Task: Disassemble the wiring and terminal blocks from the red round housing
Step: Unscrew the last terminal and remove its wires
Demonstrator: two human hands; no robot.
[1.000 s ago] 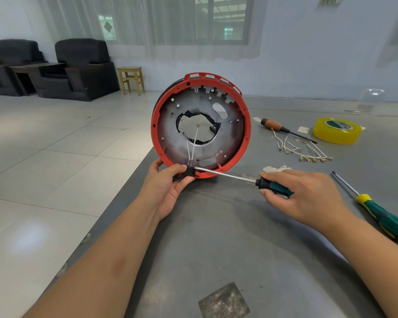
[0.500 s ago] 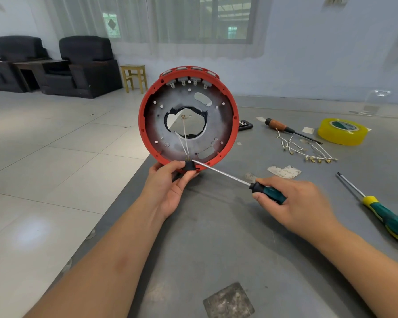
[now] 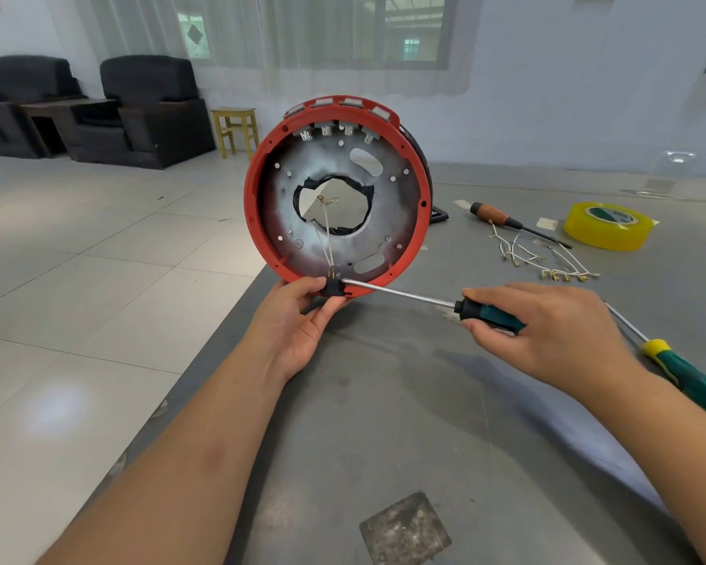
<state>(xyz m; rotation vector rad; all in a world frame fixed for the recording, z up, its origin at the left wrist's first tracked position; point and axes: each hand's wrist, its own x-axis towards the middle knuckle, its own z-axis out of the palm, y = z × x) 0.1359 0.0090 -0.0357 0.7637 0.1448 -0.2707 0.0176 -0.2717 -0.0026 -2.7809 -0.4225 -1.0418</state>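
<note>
Red round housing [image 3: 257, 222] stands on edge on the grey table [image 3: 404, 422], open face toward the camera, bottom rim just above the left hand [image 3: 298, 320]. Left hand: thumb and fingers pinch a small black terminal block [image 3: 334, 286] at the lowest point of the rim; two brass pins stick up from the block. Thin white wires [image 3: 326, 238] run up from the block across the grey inner plate and into the ragged central hole, one ending in a ring lug. Right hand [image 3: 547, 332]: fingers curled round the teal-and-black handle of a screwdriver [image 3: 400, 294]; shaft runs leftward from this hand, tip touching the right side of the terminal block, next to the left thumb. Four more terminal blocks [image 3: 337, 130] sit in a row inside the top of the rim, far side from both hands. Beyond the right hand: a bundle of loose wires [image 3: 547, 258] with brass crimp ends lies flat on the table; past them a wooden-handled screwdriver [image 3: 506, 220] and a roll of yellow tape [image 3: 606, 226]. Just right of the right wrist lies a green-and-yellow screwdriver [image 3: 685, 377], shaft pointing away. Near the forearms, a rough square patch [image 3: 404, 528] on the table top
</note>
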